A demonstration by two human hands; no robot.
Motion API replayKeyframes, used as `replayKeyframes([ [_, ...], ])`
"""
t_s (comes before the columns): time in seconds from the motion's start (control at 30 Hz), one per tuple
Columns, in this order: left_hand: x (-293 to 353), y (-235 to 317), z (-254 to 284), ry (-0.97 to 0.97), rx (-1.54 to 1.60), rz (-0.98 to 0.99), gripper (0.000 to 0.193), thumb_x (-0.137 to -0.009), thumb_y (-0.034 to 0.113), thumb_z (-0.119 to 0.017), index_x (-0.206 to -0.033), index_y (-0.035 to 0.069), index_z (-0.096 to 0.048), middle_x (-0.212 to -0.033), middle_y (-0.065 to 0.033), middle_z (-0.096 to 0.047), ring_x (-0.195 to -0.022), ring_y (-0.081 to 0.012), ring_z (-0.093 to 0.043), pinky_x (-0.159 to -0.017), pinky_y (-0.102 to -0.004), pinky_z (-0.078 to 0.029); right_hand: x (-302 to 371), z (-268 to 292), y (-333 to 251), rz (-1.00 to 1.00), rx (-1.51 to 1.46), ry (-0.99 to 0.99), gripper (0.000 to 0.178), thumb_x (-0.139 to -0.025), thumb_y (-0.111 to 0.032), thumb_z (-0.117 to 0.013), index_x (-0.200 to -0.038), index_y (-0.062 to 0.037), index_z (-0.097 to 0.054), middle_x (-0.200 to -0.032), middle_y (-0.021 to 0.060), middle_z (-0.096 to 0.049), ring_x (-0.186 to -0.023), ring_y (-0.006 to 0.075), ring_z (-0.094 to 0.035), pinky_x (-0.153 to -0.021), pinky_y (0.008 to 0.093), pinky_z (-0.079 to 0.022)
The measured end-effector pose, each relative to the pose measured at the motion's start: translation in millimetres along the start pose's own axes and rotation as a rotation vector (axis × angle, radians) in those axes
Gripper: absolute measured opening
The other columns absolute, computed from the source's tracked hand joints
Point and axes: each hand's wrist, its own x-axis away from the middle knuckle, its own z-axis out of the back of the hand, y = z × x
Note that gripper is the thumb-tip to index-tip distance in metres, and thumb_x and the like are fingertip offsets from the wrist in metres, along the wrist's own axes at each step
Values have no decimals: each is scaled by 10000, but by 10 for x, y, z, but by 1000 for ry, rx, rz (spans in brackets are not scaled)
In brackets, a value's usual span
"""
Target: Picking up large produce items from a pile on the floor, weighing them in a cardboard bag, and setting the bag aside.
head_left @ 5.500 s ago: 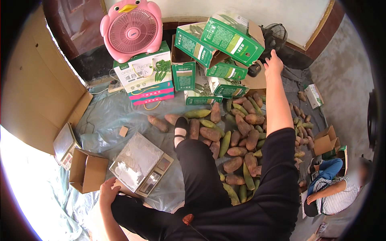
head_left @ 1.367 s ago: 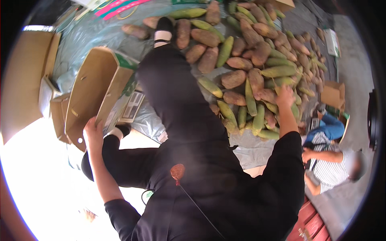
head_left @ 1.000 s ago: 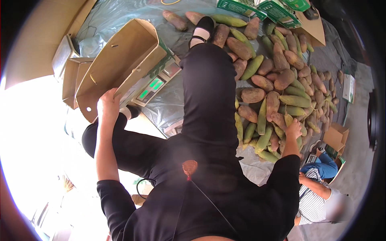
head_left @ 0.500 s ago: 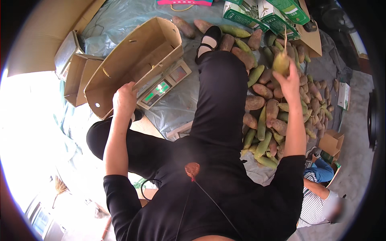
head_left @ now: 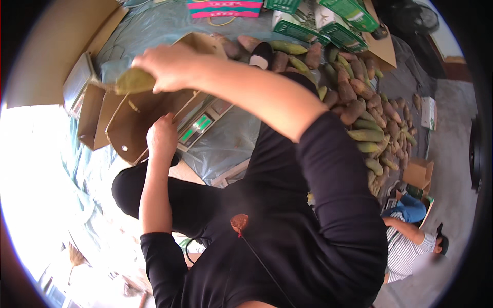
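Observation:
My right hand (head_left: 172, 64) reaches across to the left and grips a green radish (head_left: 134, 82) with a thin root trailing from it. The radish hangs over the long open cardboard box (head_left: 126, 126), slightly blurred by motion. My left hand (head_left: 162, 136) is closed on the near long edge of that box. Beside the box lies a digital scale (head_left: 197, 127) with a lit green display; how much of it is under the box is hidden. A large heap of green and reddish radishes (head_left: 367, 134) covers the floor to the right, partly behind my right arm.
Green-and-white cartons (head_left: 339, 28) stand at the far right, near a pink and teal bag (head_left: 226, 7). Another cardboard box (head_left: 95, 115) sits left of the long one. A person in a striped shirt (head_left: 408, 251) is at the lower right, near a small open carton (head_left: 418, 174).
My right hand has carried the green radish from above the heap leftward to over the long cardboard box. My left hand has stayed on the box edge.

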Motion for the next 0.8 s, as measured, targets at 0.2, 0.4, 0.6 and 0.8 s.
replayKeyframes([
  [0.2,-23,-29,-41,10,-7,-25,206,-832,138,-572,-1002,35,-626,-920,-191,-648,-867,-373,-623,-751,-452,-497,-357,-1182,139,-376,275,-507,391,-809,-208,-652,-1190,-122,-632,-1224,128,-604,-1135,331,-559,-839,644,-413],
  [0.4,7,16,17,7,28,-44,205,-845,152,-578,-1008,37,-629,-914,-197,-643,-863,-383,-614,-734,-446,-483,-387,-1530,325,-510,305,-849,410,-794,-293,-652,-1182,-163,-646,-1210,122,-610,-1129,366,-545,-860,657,-388],
  [0.6,-66,100,-17,-13,39,-63,203,-842,145,-572,-1006,41,-629,-894,-203,-640,-851,-391,-611,-731,-443,-482,-243,-1122,451,-406,-103,-433,374,-734,-228,-700,-1104,-171,-688,-1182,63,-637,-1103,267,-591,-878,487,-477],
  [0.8,-31,-74,-32,-48,45,-35,193,-834,143,-580,-987,37,-631,-886,-205,-644,-844,-394,-613,-732,-441,-485,-17,213,289,-45,-31,-161,434,-744,-262,-662,-1162,-149,-622,-1046,97,-669,-981,299,-627,-820,438,-503],
])
